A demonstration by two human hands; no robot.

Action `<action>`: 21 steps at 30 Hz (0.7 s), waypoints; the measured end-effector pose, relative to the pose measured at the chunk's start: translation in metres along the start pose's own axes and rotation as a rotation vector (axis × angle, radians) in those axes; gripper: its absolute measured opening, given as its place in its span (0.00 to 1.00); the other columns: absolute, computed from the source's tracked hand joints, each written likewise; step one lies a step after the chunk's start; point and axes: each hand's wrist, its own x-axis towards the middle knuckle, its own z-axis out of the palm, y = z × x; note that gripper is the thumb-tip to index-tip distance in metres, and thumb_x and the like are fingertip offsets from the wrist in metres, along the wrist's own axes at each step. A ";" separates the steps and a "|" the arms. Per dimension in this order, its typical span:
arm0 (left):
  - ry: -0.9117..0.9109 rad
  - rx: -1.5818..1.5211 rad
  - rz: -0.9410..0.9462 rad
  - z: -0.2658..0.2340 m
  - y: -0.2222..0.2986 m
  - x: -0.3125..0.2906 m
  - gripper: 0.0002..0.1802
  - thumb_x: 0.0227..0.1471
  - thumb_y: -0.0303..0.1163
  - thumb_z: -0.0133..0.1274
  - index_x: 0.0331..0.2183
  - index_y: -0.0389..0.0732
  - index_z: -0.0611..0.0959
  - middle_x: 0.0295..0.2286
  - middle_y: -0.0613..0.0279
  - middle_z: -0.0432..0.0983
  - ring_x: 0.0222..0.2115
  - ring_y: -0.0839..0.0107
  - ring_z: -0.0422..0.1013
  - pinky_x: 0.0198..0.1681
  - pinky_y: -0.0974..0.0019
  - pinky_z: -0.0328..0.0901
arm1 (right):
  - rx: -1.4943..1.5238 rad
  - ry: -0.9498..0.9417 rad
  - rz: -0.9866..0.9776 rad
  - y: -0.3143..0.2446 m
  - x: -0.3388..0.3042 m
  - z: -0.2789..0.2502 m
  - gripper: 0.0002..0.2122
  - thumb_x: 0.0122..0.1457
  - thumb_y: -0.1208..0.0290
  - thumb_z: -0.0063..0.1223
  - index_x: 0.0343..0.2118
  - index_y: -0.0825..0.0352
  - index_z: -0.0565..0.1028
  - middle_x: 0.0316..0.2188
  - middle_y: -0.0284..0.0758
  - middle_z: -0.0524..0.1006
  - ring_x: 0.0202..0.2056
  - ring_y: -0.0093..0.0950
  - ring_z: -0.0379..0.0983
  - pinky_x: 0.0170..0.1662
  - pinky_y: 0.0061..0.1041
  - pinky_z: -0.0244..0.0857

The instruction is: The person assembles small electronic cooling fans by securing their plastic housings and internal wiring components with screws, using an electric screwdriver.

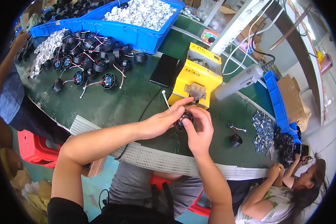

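A small black round motor (180, 124) is between my hands, in front of the yellow bench machine (194, 76). My left hand (164, 120) pinches it from the left, one finger stretched toward the machine's metal front. The thumb of my right hand (200, 131) presses on its face, with the fingers curled round its far side. A white-tipped wire (165, 99) sticks up beside my left hand. Part of the motor is hidden by my fingers. Another black motor with wires (236, 140) lies on the green table to the right.
Black motors (100, 65) and white parts (44, 54) are heaped at left, before a blue bin (132, 35). A black flat device (165, 70) and grey corded tool (239, 81) flank the machine. Small metallic parts (263, 132) lie right. Co-workers sit at both sides.
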 end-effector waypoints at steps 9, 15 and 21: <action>0.067 0.124 -0.206 -0.015 0.006 0.001 0.24 0.56 0.25 0.53 0.55 0.38 0.72 0.43 0.58 0.73 0.40 0.71 0.73 0.40 0.66 0.76 | -0.097 0.200 0.088 0.008 0.014 -0.020 0.12 0.59 0.78 0.55 0.45 0.72 0.72 0.44 0.37 0.73 0.41 0.24 0.71 0.45 0.24 0.67; 0.120 0.119 -0.314 -0.015 0.007 0.004 0.20 0.58 0.25 0.48 0.53 0.38 0.72 0.40 0.56 0.72 0.36 0.68 0.75 0.41 0.63 0.76 | -0.102 0.131 0.185 0.004 0.092 -0.054 0.27 0.57 0.75 0.58 0.58 0.73 0.60 0.51 0.42 0.70 0.51 0.30 0.67 0.56 0.29 0.58; 0.202 0.131 -0.362 -0.017 0.007 0.006 0.20 0.60 0.26 0.44 0.54 0.36 0.69 0.41 0.52 0.71 0.35 0.65 0.76 0.43 0.62 0.76 | 0.073 0.317 -0.045 -0.030 0.107 -0.027 0.26 0.60 0.76 0.52 0.60 0.70 0.57 0.28 0.34 0.73 0.26 0.22 0.71 0.33 0.22 0.66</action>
